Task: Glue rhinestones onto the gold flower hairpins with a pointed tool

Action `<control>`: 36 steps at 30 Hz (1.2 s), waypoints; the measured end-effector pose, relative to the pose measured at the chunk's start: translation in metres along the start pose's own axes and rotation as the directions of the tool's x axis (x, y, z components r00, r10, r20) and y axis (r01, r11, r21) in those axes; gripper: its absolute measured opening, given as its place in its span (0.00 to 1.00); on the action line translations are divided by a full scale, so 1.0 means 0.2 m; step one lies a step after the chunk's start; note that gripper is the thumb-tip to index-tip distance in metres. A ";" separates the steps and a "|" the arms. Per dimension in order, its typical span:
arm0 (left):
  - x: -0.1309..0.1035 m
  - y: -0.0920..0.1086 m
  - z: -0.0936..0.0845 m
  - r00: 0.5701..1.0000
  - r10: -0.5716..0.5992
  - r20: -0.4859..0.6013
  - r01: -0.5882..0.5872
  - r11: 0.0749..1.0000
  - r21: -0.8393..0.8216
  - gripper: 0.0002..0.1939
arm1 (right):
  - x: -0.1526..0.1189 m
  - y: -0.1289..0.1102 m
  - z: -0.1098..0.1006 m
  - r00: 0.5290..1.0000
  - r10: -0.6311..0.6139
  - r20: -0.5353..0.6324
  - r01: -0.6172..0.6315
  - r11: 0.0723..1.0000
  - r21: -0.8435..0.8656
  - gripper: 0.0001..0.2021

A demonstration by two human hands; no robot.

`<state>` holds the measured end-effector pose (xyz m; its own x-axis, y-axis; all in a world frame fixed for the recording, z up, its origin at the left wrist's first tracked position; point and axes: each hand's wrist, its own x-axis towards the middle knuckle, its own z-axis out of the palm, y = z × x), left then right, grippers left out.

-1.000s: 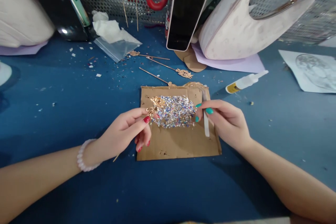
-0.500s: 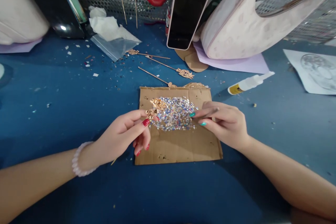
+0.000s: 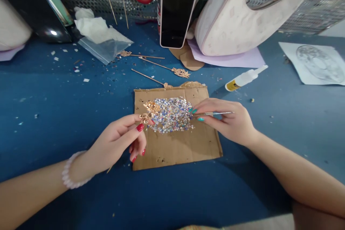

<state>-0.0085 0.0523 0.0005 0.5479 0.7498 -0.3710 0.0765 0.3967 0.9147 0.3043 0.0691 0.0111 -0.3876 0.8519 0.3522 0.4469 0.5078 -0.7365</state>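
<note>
My left hand (image 3: 115, 143) pinches a gold-coloured hairpin (image 3: 151, 107) by its ornate floral head, between thumb and forefinger. The pin's thin stem shows below the wrist side of that hand. In my right hand (image 3: 234, 122) is a pair of tweezers (image 3: 219, 113), gripped between thumb and fingers. Their tips point left at the right edge of a spread of tiny glittering rhinestones (image 3: 174, 116); whether they hold a stone is too small to tell. The stones lie on a flat piece of cardboard (image 3: 180, 149), with the hairpin's head over their left side.
Several gold hairpins (image 3: 180, 73) lie behind the cardboard. A glue bottle (image 3: 242, 79) lies to the right, near a printed sheet (image 3: 315, 63). At the back are a phone (image 3: 178, 10), a pale handbag (image 3: 229, 28), a plastic bag (image 3: 104, 48) and crumpled tissue (image 3: 93, 28).
The view has shifted, so the scene sits further left. My right hand has turned the tweezers, which now lie nearly level with their tips at the stones. My left hand keeps its hold on the hairpin.
</note>
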 end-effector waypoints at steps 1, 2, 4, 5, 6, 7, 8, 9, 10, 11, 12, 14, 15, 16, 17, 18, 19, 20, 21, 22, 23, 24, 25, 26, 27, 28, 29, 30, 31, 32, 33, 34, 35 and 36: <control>0.00 0.00 0.00 1.000 0.000 -0.001 0.000 1.000 0.000 0.11 | 0.00 0.00 0.00 1.000 0.027 0.003 -0.027 1.000 -0.006 0.06; 0.00 0.00 0.00 1.000 0.000 -0.003 0.000 1.000 0.001 0.11 | 0.00 0.00 0.00 0.999 0.050 0.005 -0.050 0.999 -0.014 0.05; 0.00 0.00 0.00 1.000 0.000 -0.004 0.000 1.000 0.003 0.11 | -0.01 0.00 0.00 0.997 0.081 0.008 -0.081 0.996 -0.026 0.04; 0.00 0.00 0.00 1.000 -0.002 -0.007 0.002 1.000 0.005 0.11 | -0.01 0.00 0.00 0.996 0.085 0.008 -0.085 0.996 -0.025 0.04; 0.00 0.00 0.00 1.000 -0.003 -0.006 0.003 1.000 0.004 0.11 | -0.01 0.00 0.00 0.996 0.083 0.012 -0.083 0.996 -0.020 0.03; 0.00 0.00 0.00 1.000 -0.001 -0.007 0.001 1.000 0.010 0.11 | -0.01 0.00 0.00 0.997 0.077 0.017 -0.077 0.997 -0.016 0.03; 0.00 0.00 0.00 1.000 -0.002 -0.008 0.002 1.000 0.011 0.11 | -0.01 0.00 0.00 0.997 0.070 0.025 -0.070 0.997 -0.014 0.03; 0.00 0.00 0.00 1.000 -0.003 -0.008 0.003 1.000 0.014 0.11 | -0.01 0.01 0.00 0.998 0.059 0.031 -0.059 0.998 -0.011 0.03; 0.00 0.01 0.00 1.000 -0.004 -0.009 0.004 1.000 0.015 0.11 | -0.01 0.01 -0.01 0.998 0.045 0.038 -0.045 0.999 -0.007 0.03; 0.00 0.01 0.00 1.000 -0.006 -0.011 0.006 1.000 0.016 0.11 | -0.01 0.01 -0.01 0.999 0.027 0.045 -0.028 1.000 0.004 0.02; 0.00 0.01 0.01 1.000 -0.008 -0.014 0.008 1.000 0.017 0.11 | -0.01 0.01 -0.01 0.999 0.009 0.048 -0.010 1.000 0.023 0.02; 0.00 0.01 0.01 1.000 -0.010 -0.016 0.010 1.000 0.018 0.11 | -0.01 0.01 -0.02 0.999 -0.015 0.044 0.011 0.996 0.085 0.02; 0.00 0.01 0.01 1.000 -0.010 -0.014 0.010 1.000 0.017 0.11 | -0.01 0.01 -0.02 0.999 -0.008 0.033 0.004 0.993 0.115 0.02; 0.00 0.01 0.01 1.000 -0.011 -0.008 0.011 1.000 0.019 0.11 | -0.01 0.01 -0.02 1.000 0.017 0.016 -0.019 0.990 0.142 0.02; -0.01 0.01 0.00 1.000 -0.012 -0.005 0.012 1.000 0.021 0.11 | -0.01 0.01 -0.01 0.998 0.057 -0.008 -0.055 0.983 0.176 0.03; 0.00 0.01 0.00 1.000 -0.012 -0.001 0.012 1.000 0.023 0.12 | -0.01 0.01 -0.01 0.994 0.108 -0.030 -0.099 0.969 0.226 0.04; 0.00 0.01 0.00 1.000 -0.014 0.000 0.014 1.000 0.025 0.12 | -0.01 0.01 0.00 0.986 0.163 -0.044 -0.143 0.945 0.293 0.05; 0.00 0.01 0.00 1.000 -0.017 0.000 0.017 1.000 0.026 0.12 | -0.02 0.01 0.00 0.976 0.213 -0.047 -0.181 0.910 0.373 0.07; 0.00 0.01 0.00 1.000 -0.019 0.000 0.019 1.000 0.025 0.12 | -0.02 0.02 0.01 0.966 0.255 -0.039 -0.210 0.866 0.454 0.08; 0.00 0.01 0.00 1.000 -0.023 -0.001 0.023 0.999 0.024 0.12 | -0.02 0.02 0.02 0.958 0.287 -0.023 -0.232 0.819 0.524 0.09; 0.00 0.01 0.00 1.000 -0.023 -0.001 0.023 0.999 0.024 0.12 | -0.02 0.02 0.02 0.951 0.309 -0.006 -0.250 0.780 0.574 0.10; 0.00 0.01 0.00 1.000 -0.019 -0.004 0.019 0.999 0.027 0.12 | -0.02 0.02 0.03 0.945 0.327 0.009 -0.266 0.752 0.603 0.11; 0.00 0.01 0.00 1.000 -0.018 -0.007 0.019 0.999 0.031 0.12 | -0.02 0.02 0.03 0.940 0.340 0.019 -0.278 0.733 0.621 0.11; 0.00 0.01 0.00 1.000 -0.018 -0.009 0.018 0.999 0.034 0.12 | -0.01 0.02 0.03 0.935 0.353 0.029 -0.290 0.718 0.632 0.12; 0.00 0.01 0.00 1.000 -0.018 -0.010 0.019 0.999 0.034 0.12 | -0.01 0.01 0.03 0.931 0.362 0.038 -0.300 0.706 0.641 0.11; 0.00 0.01 0.00 1.000 -0.021 -0.012 0.022 0.999 0.035 0.12 | -0.01 0.01 0.03 0.928 0.369 0.044 -0.307 0.694 0.651 0.11; -0.01 0.00 0.00 1.000 -0.026 -0.017 0.026 0.999 0.035 0.12 | -0.01 0.00 0.03 0.925 0.377 0.049 -0.313 0.681 0.662 0.11; -0.01 0.00 0.00 0.999 -0.030 -0.021 0.031 0.999 0.036 0.13 | -0.01 0.00 0.03 0.921 0.386 0.056 -0.321 0.668 0.671 0.12; -0.01 0.00 0.00 0.999 -0.033 -0.028 0.034 0.999 0.040 0.13 | -0.01 -0.01 0.03 0.917 0.395 0.061 -0.328 0.658 0.678 0.12; -0.01 0.00 0.00 0.999 -0.034 -0.032 0.035 0.998 0.044 0.14 | -0.01 -0.01 0.03 0.913 0.401 0.068 -0.336 0.650 0.681 0.13; -0.01 0.00 0.00 0.999 -0.037 -0.037 0.038 0.998 0.050 0.14 | -0.01 -0.02 0.03 0.911 0.405 0.075 -0.343 0.646 0.682 0.14; -0.01 0.00 -0.01 0.999 -0.035 -0.039 0.038 0.998 0.053 0.14 | -0.01 -0.02 0.04 0.910 0.407 0.081 -0.348 0.644 0.681 0.14; -0.01 0.00 -0.01 0.998 -0.037 -0.042 0.040 0.998 0.057 0.14 | -0.01 -0.02 0.04 0.910 0.407 0.084 -0.351 0.646 0.678 0.14; -0.01 0.00 0.00 0.998 -0.039 -0.045 0.042 0.997 0.058 0.14 | -0.01 -0.01 0.04 0.911 0.404 0.085 -0.352 0.651 0.672 0.14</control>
<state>-0.0108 0.0510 0.0023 0.5062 0.7569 -0.4134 0.1478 0.3962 0.9062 0.2980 0.0643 0.0079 -0.2408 0.9702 -0.0263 -0.1148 -0.0554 -0.9918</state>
